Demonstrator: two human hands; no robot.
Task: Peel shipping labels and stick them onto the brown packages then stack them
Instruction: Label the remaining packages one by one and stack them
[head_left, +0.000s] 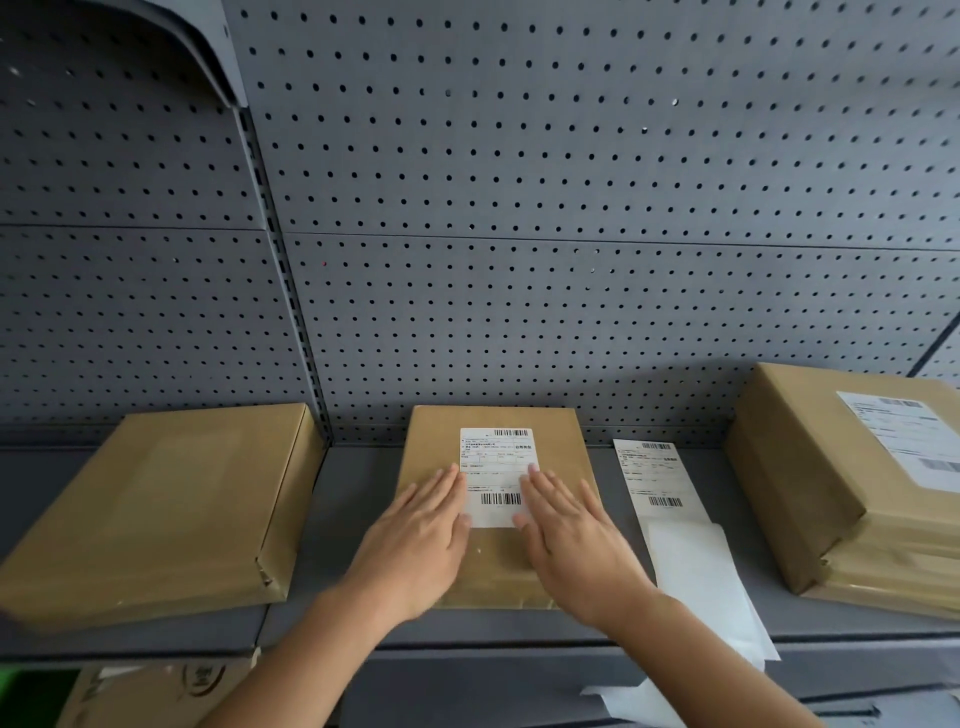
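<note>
- Head view: a brown package (496, 499) is laid flat on the grey shelf (353, 499), a white label (497, 475) stuck on its top.
- Left hand (421, 535) is pressed flat beside the label's left edge — fingers spread, nothing gripped.
- Right hand (574, 540) is pressed flat at the label's right edge, likewise holding nothing.
- Right of that package, a loose label strip (657, 483) is laid; beyond it, a labelled stack (852, 488).
- Left of the package, an unlabelled package (166, 504) is seen.

Centre brown package (498, 519) lies flat on shelf, white barcoded label (496, 475) stuck on top. Unlabelled package (156, 509) at 9 o'clock; labelled stack (852, 493) at 3 o'clock. Loose label sheet (657, 480) flat between centre and stack.
</note>
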